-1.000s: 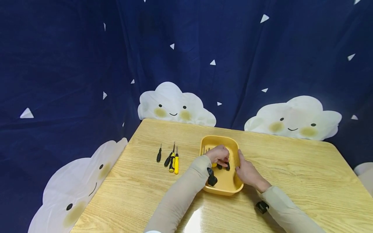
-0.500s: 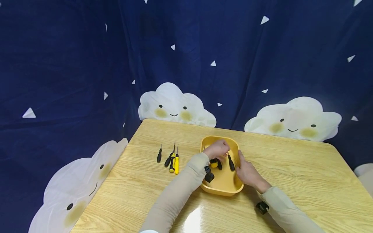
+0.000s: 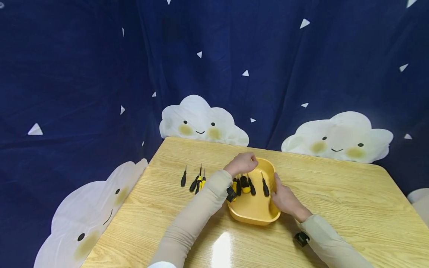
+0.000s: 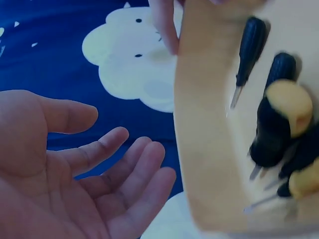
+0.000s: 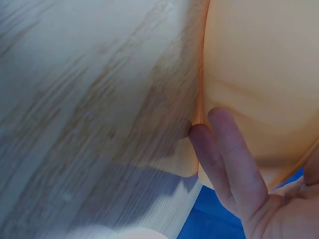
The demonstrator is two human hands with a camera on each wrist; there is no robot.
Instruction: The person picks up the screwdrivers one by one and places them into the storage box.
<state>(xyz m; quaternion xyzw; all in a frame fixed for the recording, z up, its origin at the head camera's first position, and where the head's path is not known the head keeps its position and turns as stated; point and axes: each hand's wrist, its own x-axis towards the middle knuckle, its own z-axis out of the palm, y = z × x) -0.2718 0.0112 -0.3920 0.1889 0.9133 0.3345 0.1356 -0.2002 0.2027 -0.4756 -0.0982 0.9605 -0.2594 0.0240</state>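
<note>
While the right hand [image 3: 286, 200] grips the yellow tray [image 3: 254, 211] at its right rim between thumb and fingers, the left hand [image 3: 241, 163] holds nothing, its fingers loosely spread by the far left corner. I see the tray on the table [image 3: 338, 197], its screwdrivers [image 3: 245, 185] bunched toward the left, handles nearest, one black screwdriver [image 3: 266, 190] apart at the right. If, as I judge, this is arranging work, I'd brace the tray, clear the rim with the left hand, and pinch one handle at a time.
</note>
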